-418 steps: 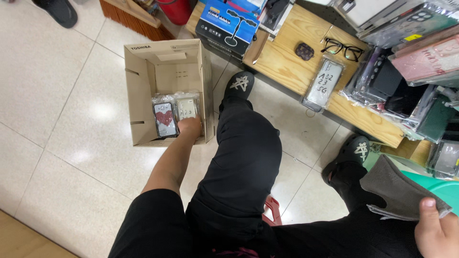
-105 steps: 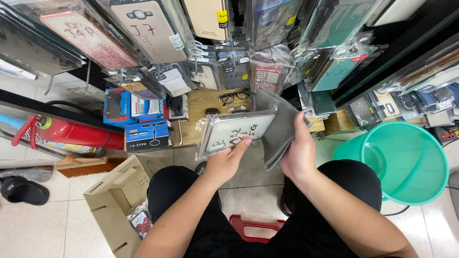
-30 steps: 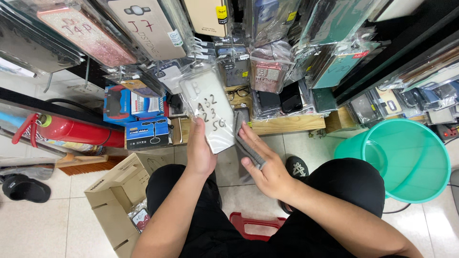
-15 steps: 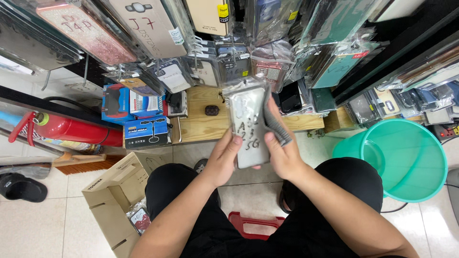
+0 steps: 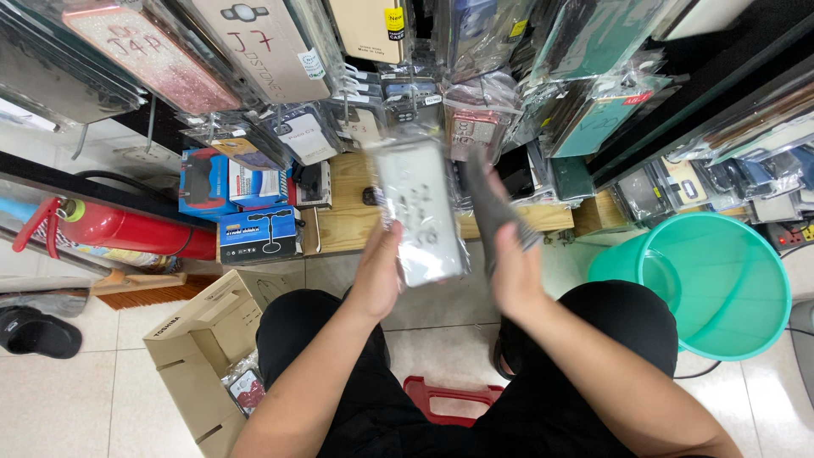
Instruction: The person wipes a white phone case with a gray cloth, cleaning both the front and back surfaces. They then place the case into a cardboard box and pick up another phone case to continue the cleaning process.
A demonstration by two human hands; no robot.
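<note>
We sit on a red stool (image 5: 449,399), and nearest to us our two forearms rise from our lap. Our left hand (image 5: 379,273) is closed around the lower edge of a phone case in a clear plastic bag (image 5: 420,212), pale, with dark handwriting on it, and holds it upright in front of us. Half a second ago the grey cloth (image 5: 494,208) lay against the right edge of this bag, with our right thumb on its face. Now the cloth stands apart from it, just to the right of the grip, and the bag is blurred and turned a little. Our right hand (image 5: 515,270) grips the folded cloth, fingers closed on it. We judge that one wipe is finished and the cloth is lifted off, perhaps for the next side.

Below and left of the grip, an open cardboard box (image 5: 199,356) stands on the tiled floor with more bagged cases inside. To the right is a green plastic bucket (image 5: 721,280). Beyond the grip we see a wooden shelf (image 5: 356,225), blue product boxes (image 5: 254,212) and a red fire extinguisher (image 5: 119,231). Farthest, many bagged cases (image 5: 475,102) hang on the wall.
</note>
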